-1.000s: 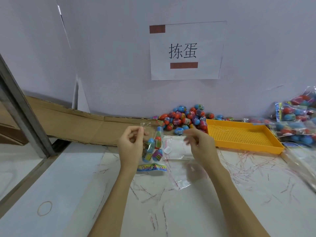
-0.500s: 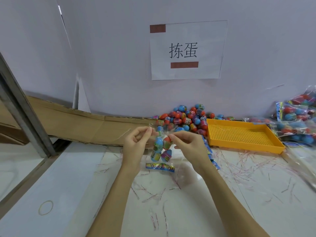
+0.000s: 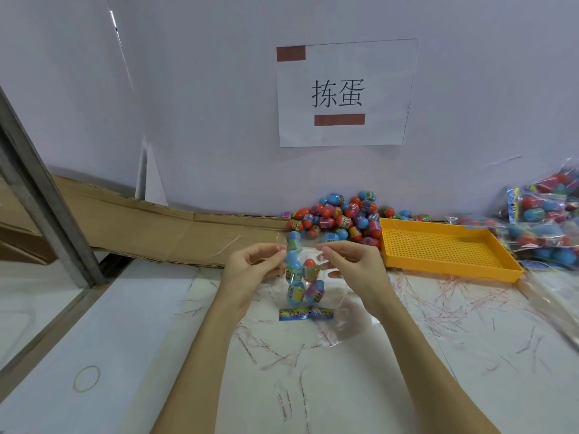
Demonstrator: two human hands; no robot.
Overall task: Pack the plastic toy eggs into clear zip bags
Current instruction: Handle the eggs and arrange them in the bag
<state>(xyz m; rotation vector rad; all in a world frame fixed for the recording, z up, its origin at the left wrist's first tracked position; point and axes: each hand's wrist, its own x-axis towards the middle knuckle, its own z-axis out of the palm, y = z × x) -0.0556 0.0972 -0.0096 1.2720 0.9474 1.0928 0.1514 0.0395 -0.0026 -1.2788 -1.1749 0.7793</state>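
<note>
A clear zip bag [image 3: 302, 277] hangs between my hands above the table, holding several blue and red toy eggs and a printed card strip at its bottom. My left hand [image 3: 250, 270] pinches the bag's top left edge. My right hand [image 3: 354, 264] pinches the top right edge. A pile of loose toy eggs [image 3: 338, 219] lies against the wall behind my hands. An empty clear bag [image 3: 341, 324] lies flat on the table under my right wrist.
An orange perforated tray [image 3: 445, 249] sits right of the egg pile. Packed bags of eggs [image 3: 545, 227] are heaped at the far right. Red-and-white strips [image 3: 438, 305] litter the table. A rubber band [image 3: 86, 378] lies at the near left. Cardboard [image 3: 150, 227] lines the wall.
My right hand came left from the flat bag to the top of the filled bag. Both hands now pinch its mouth, and the bag hangs a little further right.
</note>
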